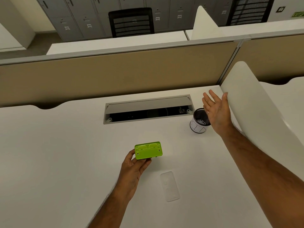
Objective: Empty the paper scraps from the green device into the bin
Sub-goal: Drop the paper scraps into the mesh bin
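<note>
Figure. Mid-desk view from the head camera, read from left to right. The left hand (131, 168) pinched the green device (148, 150) at its near-left end, thumb on one side and fingers (144, 162) beneath, holding it just above the white desk (57, 153) with its flat base plate turned up toward the camera. A clear, flat plastic piece (170, 185) lay on the desk just right of and nearer than that hand; it may have been the device's scrap cover, though this could not be confirmed. Beyond it, the cable tray (148, 111) stood open at the back of the desk. Farther right, the small dark bin (199, 123) stood upright, with white scraps visible inside. The right hand (215, 109) hovered over the bin's right rim, palm open and fingers spread, holding nothing, close beside the white divider (255, 104).

The device was well apart from the bin, so whether scraps remained inside it could not be seen. To finish the step well, the device would best be carried directly above the bin mouth before being tipped or tapped, since the opening was narrow. The free hand could steady the light bin against toppling.
</note>
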The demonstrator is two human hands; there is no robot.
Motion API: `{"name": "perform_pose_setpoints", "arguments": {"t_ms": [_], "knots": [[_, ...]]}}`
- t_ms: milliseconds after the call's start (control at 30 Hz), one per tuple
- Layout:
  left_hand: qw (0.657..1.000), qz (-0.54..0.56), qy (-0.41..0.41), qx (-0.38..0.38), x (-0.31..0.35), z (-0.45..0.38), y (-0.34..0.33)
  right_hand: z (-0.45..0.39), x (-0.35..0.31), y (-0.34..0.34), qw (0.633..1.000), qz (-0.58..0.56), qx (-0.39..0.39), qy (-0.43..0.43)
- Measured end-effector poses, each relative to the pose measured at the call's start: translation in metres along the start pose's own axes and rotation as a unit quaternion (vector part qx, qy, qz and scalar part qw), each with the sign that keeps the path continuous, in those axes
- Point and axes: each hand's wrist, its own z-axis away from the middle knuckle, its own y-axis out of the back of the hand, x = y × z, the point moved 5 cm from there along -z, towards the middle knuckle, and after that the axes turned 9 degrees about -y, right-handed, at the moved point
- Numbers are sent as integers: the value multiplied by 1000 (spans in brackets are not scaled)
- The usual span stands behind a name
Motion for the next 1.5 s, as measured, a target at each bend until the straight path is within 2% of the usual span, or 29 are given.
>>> {"name": "perform_pose_setpoints", "arguments": {"t_ms": [200, 367, 567, 700, 867, 1067, 1267, 1500], "knots": [[1000, -1, -4, 1, 0, 0, 0, 8, -3, -4, 994, 105, -18, 19], [1000, 0, -7, 2, 1, 0, 0, 21, -13, -21, 971, 229, -56, 27], [1000, -2, -5, 3, 1, 0, -1, 24, -20, -27, 963, 260, -55, 45], [1000, -1, -6, 2, 2, 1, 0, 12, -15, -22, 980, 180, -55, 58], [1000, 0, -6, 3, 1, 1, 0, 0, -6, -10, 965, 243, -24, 94], [1000, 0, -7, 3, 2, 2, -1, -3, -3, -8, 947, 303, -23, 103], [1000, -3, -8, 0, 3, 1, -1, 2, -2, -8, 946, 314, -34, 70], [1000, -5, -6, -4, 1, 0, -1, 7, -4, -11, 930, 351, -34, 106]]}}
